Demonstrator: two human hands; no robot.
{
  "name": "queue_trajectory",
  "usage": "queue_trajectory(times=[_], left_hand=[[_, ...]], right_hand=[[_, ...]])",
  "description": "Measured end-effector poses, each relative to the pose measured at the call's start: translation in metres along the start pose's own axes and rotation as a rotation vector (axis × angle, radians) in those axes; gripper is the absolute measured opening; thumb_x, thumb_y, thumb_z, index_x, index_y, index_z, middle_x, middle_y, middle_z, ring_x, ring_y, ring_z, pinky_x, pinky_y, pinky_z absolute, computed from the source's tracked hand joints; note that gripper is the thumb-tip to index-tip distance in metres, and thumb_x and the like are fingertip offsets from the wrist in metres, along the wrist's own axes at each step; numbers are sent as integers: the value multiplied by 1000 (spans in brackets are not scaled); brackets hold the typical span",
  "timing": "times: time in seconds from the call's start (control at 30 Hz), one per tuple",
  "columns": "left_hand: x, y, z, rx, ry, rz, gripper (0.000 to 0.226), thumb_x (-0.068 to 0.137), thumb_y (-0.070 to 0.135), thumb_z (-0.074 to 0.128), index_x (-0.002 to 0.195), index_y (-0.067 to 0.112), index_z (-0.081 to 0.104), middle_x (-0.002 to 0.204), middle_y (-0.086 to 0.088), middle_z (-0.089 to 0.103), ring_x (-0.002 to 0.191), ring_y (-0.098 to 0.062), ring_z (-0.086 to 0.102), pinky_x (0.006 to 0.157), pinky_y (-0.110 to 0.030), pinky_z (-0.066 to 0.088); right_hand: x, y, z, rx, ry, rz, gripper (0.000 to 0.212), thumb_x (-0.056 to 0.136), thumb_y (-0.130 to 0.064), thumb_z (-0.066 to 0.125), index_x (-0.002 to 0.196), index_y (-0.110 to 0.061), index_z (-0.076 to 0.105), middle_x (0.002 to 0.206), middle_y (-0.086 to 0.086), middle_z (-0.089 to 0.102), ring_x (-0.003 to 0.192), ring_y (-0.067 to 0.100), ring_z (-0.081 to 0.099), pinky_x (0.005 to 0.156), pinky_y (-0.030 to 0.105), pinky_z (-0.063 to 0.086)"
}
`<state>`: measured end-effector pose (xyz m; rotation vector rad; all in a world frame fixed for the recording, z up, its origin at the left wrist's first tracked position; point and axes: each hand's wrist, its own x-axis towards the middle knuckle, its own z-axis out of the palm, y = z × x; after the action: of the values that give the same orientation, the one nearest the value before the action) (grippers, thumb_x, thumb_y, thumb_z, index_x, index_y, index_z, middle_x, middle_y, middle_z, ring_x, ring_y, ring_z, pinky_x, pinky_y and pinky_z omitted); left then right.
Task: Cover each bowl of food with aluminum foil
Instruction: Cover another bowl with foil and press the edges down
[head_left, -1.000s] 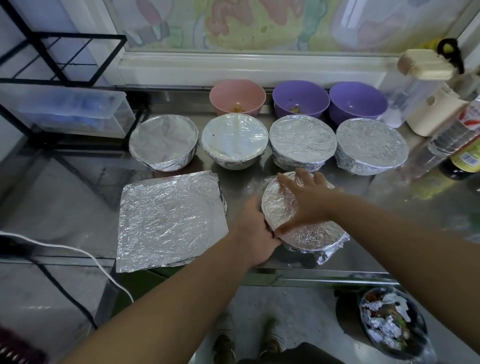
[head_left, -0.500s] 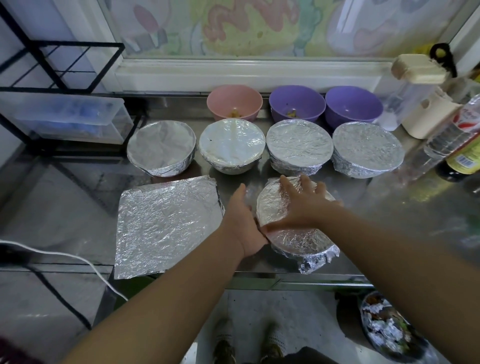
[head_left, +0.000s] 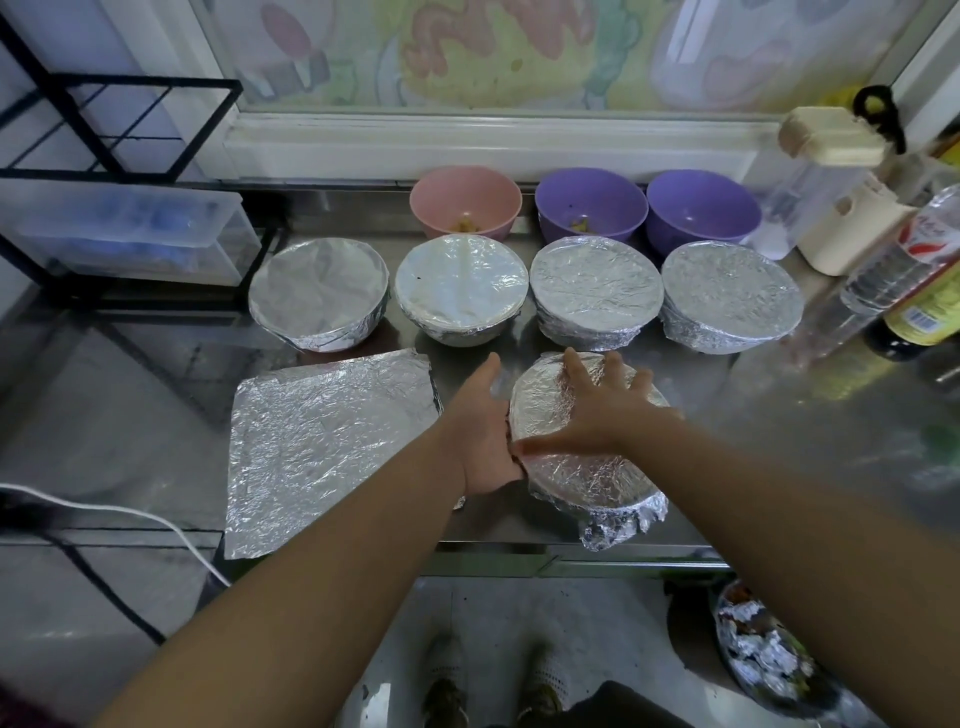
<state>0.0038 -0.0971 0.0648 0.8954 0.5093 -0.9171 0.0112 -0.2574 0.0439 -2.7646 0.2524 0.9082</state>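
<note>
A foil-covered bowl (head_left: 592, 478) stands near the front edge of the steel counter. My right hand (head_left: 592, 410) lies flat on its foil top, fingers spread. My left hand (head_left: 480, 436) presses against the bowl's left side, fingers straight. A row of several foil-covered bowls (head_left: 597, 288) stands behind it. Further back stand a pink bowl (head_left: 465, 200) and two purple bowls (head_left: 592, 205), all uncovered, with a little food in some. A flat stack of foil sheets (head_left: 327, 447) lies to the left.
Bottles (head_left: 893, 270) and a cream-lidded container (head_left: 831, 150) crowd the right end of the counter. A black wire rack with a clear plastic box (head_left: 124, 228) stands at the left. A white cable (head_left: 130, 514) crosses lower left. A bin with crumpled foil (head_left: 763, 654) sits on the floor.
My left hand has slid forward along the bowl's left side and its fingers have straightened. My right hand stays flat on the foil top. The view has shifted slightly.
</note>
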Motion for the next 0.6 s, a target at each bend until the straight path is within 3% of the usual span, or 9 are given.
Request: queue_trajectory(times=[0.03, 0.13, 0.2, 0.27, 0.33, 0.43, 0.5, 0.6], left_hand=[[0, 4, 0, 7, 18, -1, 76, 98, 67, 27, 133, 8, 59, 122, -17, 68, 106, -33, 63, 88, -44, 49], [4, 16, -3, -22, 77, 39, 72, 99, 62, 31, 139, 6, 49, 132, -19, 60, 104, -32, 62, 75, -40, 50], [11, 19, -9, -73, 130, 98, 64, 99, 58, 39, 140, 8, 46, 129, -15, 58, 108, -30, 60, 75, -39, 52], [17, 15, -16, -130, 175, 196, 42, 102, 46, 45, 120, 9, 53, 112, -12, 61, 102, -26, 58, 80, -35, 49], [20, 1, -28, -121, 191, 272, 25, 104, 31, 47, 106, 8, 55, 110, -12, 63, 102, -25, 59, 89, -35, 50], [24, -24, -49, 198, 214, 349, 21, 101, 13, 52, 118, 8, 62, 129, -13, 63, 117, -26, 61, 109, -44, 46], [21, -36, -55, 508, 203, 418, 33, 98, 4, 54, 129, 15, 62, 128, -8, 66, 118, -24, 64, 106, -44, 49], [15, -48, -57, 671, 246, 491, 35, 97, 11, 59, 127, 29, 64, 115, 6, 71, 108, -15, 68, 99, -38, 54]], right_hand=[[0, -1, -2, 0, -8, 18, 172, 7, -111, 34, 154, -44, -25, 166, 9, -28, 149, 52, -20, 115, 77, 9], [-4, -2, -15, -16, -36, 37, 151, 39, -108, 39, 155, -38, -28, 165, 18, -26, 150, 53, -17, 120, 70, 3], [-7, 0, -22, -42, -20, -12, 150, 38, -105, 44, 152, -42, -29, 165, 14, -29, 149, 50, -21, 117, 75, 4], [-7, -3, -24, -121, 8, -119, 152, 35, -102, 54, 150, -49, -30, 163, 4, -35, 149, 45, -27, 110, 84, 5], [-5, -8, -22, -213, 22, -217, 149, 42, -96, 66, 150, -52, -28, 162, -3, -37, 149, 42, -30, 107, 85, 4], [0, -10, -20, -261, -9, -241, 146, 46, -91, 72, 152, -54, -23, 163, -6, -35, 148, 41, -31, 105, 87, 6], [5, -7, -18, -250, -39, -232, 146, 43, -92, 70, 152, -56, -21, 164, -7, -33, 149, 42, -29, 103, 88, 5], [7, -7, -19, -252, -50, -221, 147, 41, -93, 69, 152, -56, -20, 165, -7, -30, 150, 43, -26, 103, 89, 6]])
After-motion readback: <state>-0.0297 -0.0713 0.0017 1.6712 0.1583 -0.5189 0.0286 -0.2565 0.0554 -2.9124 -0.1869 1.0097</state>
